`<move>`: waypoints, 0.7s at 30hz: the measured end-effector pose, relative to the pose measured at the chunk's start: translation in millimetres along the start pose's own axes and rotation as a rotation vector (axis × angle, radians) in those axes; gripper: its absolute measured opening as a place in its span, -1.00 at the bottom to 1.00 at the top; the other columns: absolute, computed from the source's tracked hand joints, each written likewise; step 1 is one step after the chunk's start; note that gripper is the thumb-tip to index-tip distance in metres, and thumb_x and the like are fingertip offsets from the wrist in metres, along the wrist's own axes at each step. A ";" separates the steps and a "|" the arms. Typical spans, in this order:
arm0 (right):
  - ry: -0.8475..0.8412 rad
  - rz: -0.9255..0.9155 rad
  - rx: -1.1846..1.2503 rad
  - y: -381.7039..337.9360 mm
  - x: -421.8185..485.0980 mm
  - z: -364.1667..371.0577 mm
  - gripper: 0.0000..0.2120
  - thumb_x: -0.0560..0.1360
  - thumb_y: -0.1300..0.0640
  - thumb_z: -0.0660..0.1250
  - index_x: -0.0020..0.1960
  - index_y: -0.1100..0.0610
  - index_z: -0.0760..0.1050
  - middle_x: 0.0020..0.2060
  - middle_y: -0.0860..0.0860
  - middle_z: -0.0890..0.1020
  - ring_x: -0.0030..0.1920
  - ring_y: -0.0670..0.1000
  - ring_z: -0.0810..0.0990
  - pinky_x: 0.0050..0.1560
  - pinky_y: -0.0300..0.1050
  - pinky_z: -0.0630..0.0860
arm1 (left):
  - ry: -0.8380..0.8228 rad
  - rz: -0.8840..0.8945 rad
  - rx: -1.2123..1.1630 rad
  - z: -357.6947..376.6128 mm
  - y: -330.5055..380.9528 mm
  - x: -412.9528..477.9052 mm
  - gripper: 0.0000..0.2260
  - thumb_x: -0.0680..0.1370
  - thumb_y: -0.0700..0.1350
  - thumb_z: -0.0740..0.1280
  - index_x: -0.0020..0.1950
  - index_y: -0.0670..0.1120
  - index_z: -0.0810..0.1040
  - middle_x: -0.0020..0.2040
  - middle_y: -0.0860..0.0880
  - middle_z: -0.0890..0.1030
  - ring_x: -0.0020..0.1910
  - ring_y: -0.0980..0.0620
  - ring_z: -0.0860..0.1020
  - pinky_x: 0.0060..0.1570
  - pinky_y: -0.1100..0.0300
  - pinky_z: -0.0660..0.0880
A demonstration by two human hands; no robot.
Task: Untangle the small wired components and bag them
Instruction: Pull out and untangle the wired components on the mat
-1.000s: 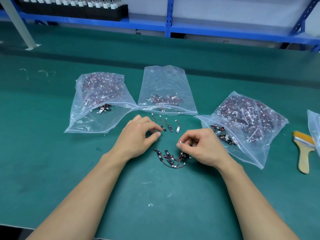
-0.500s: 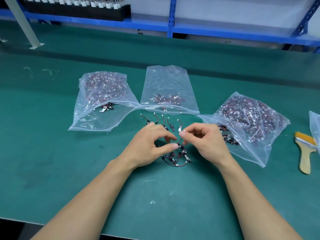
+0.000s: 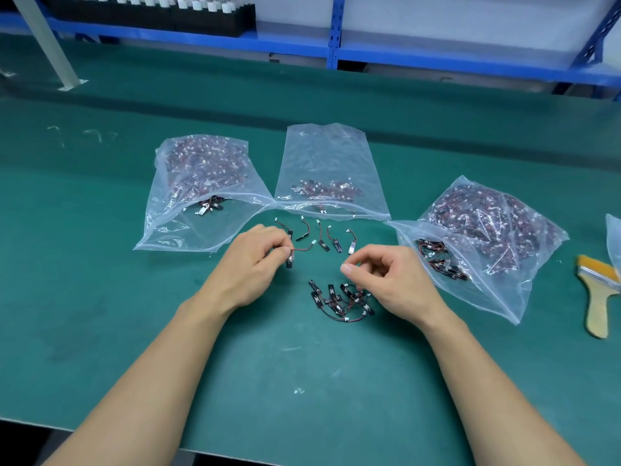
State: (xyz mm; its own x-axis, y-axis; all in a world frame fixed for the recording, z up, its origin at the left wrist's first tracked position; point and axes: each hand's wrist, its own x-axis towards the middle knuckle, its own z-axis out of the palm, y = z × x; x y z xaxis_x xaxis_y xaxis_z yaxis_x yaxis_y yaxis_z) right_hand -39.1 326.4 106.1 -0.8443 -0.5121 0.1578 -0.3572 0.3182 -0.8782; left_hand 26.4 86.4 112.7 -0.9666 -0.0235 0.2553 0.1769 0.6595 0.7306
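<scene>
**One component in your left hand, tangle on the mat**

The left bag (image 3: 188,216) lies on the green table (image 3: 100,314), mouth towards you. Your left hand (image 3: 248,264) pinches one wired component (image 3: 297,252) in curled fingertips (board hanging, red lead arcing right). Just beyond, a row of separated components (image 3: 321,235) lies before the middle bag (image 3: 331,156). The tangled pile (image 3: 339,299) lies between your hands. Your right hand (image 3: 393,280) is at its right edge, fingers curled, thumb to forefinger; whether it holds anything cannot be told. Then the right bag (image 3: 487,237) and a brush (image 3: 598,297).

Far-right bag (image 3: 615,240) cut off, tangled components (image 3: 339,299) indistinct
</scene>
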 end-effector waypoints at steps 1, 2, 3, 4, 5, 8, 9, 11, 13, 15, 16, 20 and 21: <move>-0.006 0.000 -0.024 1.0 0.0 1.2 -0.91 0.47 0.06 0.51 -0.20 0.02 0.67 -0.44 0.05 0.59 -0.46 -0.13 0.39 -0.36 -0.37 0.33 | -0.011 -0.021 0.048 -3.6 -4.1 -0.3 -0.82 0.51 -0.08 0.22 -0.28 0.01 0.49 -0.30 0.08 0.54 -0.16 0.12 0.43 -0.14 0.24 0.32; -0.010 0.000 -0.036 1.6 0.0 2.1 -0.91 0.46 0.04 0.51 -0.20 0.01 0.67 -0.46 0.01 0.58 -0.47 -0.15 0.39 -0.35 -0.39 0.33 | -0.023 -0.040 0.094 -6.2 -7.9 -0.7 -0.82 0.51 -0.07 0.23 -0.29 0.00 0.50 -0.31 0.09 0.54 -0.17 0.14 0.42 -0.16 0.27 0.30; -0.010 -0.001 -0.044 1.7 -0.1 2.7 -0.91 0.45 0.02 0.50 -0.20 0.01 0.67 -0.48 -0.04 0.57 -0.47 -0.15 0.40 -0.35 -0.39 0.33 | -0.036 -0.057 0.133 -8.1 -11.5 -0.8 -0.82 0.51 -0.07 0.26 -0.29 0.00 0.52 -0.32 0.09 0.55 -0.17 0.15 0.42 -0.18 0.28 0.30; -0.007 -0.005 -0.057 1.8 -0.4 3.1 -0.91 0.43 0.00 0.49 -0.20 -0.01 0.66 -0.49 -0.08 0.56 -0.47 -0.16 0.40 -0.35 -0.39 0.34 | -0.046 -0.071 0.166 -9.2 -14.6 -0.6 -0.81 0.53 -0.09 0.31 -0.29 0.00 0.53 -0.32 0.08 0.55 -0.17 0.16 0.42 -0.18 0.26 0.30; -0.003 -0.012 -0.076 1.8 -0.9 3.7 -0.92 0.42 -0.01 0.49 -0.20 -0.02 0.66 -0.49 -0.10 0.55 -0.48 -0.17 0.41 -0.35 -0.39 0.34 | -0.051 -0.082 0.194 -9.8 -17.1 -0.2 -0.80 0.54 -0.10 0.35 -0.29 0.00 0.54 -0.33 0.08 0.54 -0.17 0.16 0.42 -0.18 0.25 0.32; 0.017 -0.048 -0.175 0.7 -2.5 5.9 -0.93 0.42 0.01 0.50 -0.21 -0.04 0.65 -0.52 -0.10 0.54 -0.49 -0.14 0.43 -0.33 -0.31 0.36 | -0.034 -0.100 0.253 -9.3 -21.5 1.8 -0.78 0.54 -0.07 0.41 -0.31 0.03 0.52 -0.37 0.09 0.51 -0.19 0.14 0.43 -0.18 0.22 0.35; 0.027 -0.064 -0.224 -0.6 -2.7 7.4 -0.92 0.42 0.01 0.50 -0.22 -0.04 0.64 -0.53 -0.11 0.52 -0.48 -0.12 0.44 -0.32 -0.24 0.38 | -0.024 -0.108 0.265 -8.7 -22.4 2.5 -0.78 0.53 -0.05 0.42 -0.30 0.02 0.53 -0.36 0.09 0.52 -0.19 0.12 0.44 -0.18 0.21 0.35; 0.050 -0.099 -0.338 -5.3 -2.5 11.9 -0.91 0.42 -0.01 0.50 -0.23 -0.05 0.64 -0.54 -0.12 0.50 -0.46 -0.08 0.45 -0.30 -0.16 0.42 | 0.008 -0.123 0.285 -7.4 -24.5 3.0 -0.79 0.53 -0.01 0.43 -0.29 -0.01 0.55 -0.35 0.08 0.53 -0.19 0.08 0.45 -0.20 0.20 0.34; 0.071 -0.128 -0.447 -12.1 -1.2 19.1 -0.89 0.41 -0.06 0.48 -0.24 -0.08 0.62 -0.56 -0.13 0.46 -0.44 -0.09 0.46 -0.28 -0.16 0.45 | 0.045 -0.139 0.296 -7.1 -25.8 3.0 -0.77 0.51 0.02 0.45 -0.30 -0.01 0.55 -0.36 0.09 0.51 -0.23 0.12 0.44 -0.24 0.24 0.31; 0.079 -0.144 -0.541 -18.6 0.7 27.3 -0.87 0.40 -0.13 0.47 -0.24 -0.10 0.63 -0.60 -0.15 0.40 -0.45 -0.17 0.42 -0.29 -0.18 0.41 | 0.085 -0.142 0.294 -6.9 -25.3 3.0 -0.76 0.51 0.03 0.46 -0.31 -0.01 0.56 -0.36 0.10 0.50 -0.25 0.18 0.43 -0.27 0.26 0.28; 0.071 -0.146 -0.576 -20.7 1.8 31.1 -0.86 0.39 -0.15 0.48 -0.23 -0.11 0.64 -0.61 -0.16 0.38 -0.45 -0.19 0.40 -0.30 -0.19 0.38 | 0.106 -0.131 0.287 -6.6 -24.4 2.8 -0.77 0.51 0.02 0.46 -0.31 -0.01 0.57 -0.36 0.11 0.51 -0.25 0.18 0.43 -0.26 0.23 0.29; -0.016 -0.106 -0.676 -23.0 4.1 40.0 -0.84 0.39 -0.19 0.44 -0.16 -0.13 0.67 -0.57 -0.19 0.40 -0.33 -0.07 0.47 -0.25 -0.16 0.39 | 0.130 -0.022 0.191 -3.1 -17.2 -0.7 -0.82 0.51 -0.03 0.47 -0.28 0.01 0.59 -0.34 0.12 0.53 -0.21 0.09 0.47 -0.18 0.20 0.38; -0.028 -0.083 -0.688 -22.5 4.6 41.0 -0.86 0.41 -0.18 0.42 -0.15 -0.14 0.67 -0.55 -0.18 0.43 -0.30 -0.05 0.51 -0.22 -0.15 0.44 | 0.122 0.003 0.170 -1.5 -15.0 -1.5 -0.83 0.51 -0.04 0.48 -0.27 0.01 0.60 -0.33 0.12 0.53 -0.20 0.08 0.47 -0.17 0.22 0.38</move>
State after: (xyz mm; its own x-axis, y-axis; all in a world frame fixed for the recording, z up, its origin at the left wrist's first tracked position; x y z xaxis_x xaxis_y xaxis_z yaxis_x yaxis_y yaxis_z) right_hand -18.5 284.2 108.0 -0.7960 -0.5741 0.1918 -0.5999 0.7062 -0.3761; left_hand 25.5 75.4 102.4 -0.9347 -0.1050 0.3396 0.1362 0.7766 0.6151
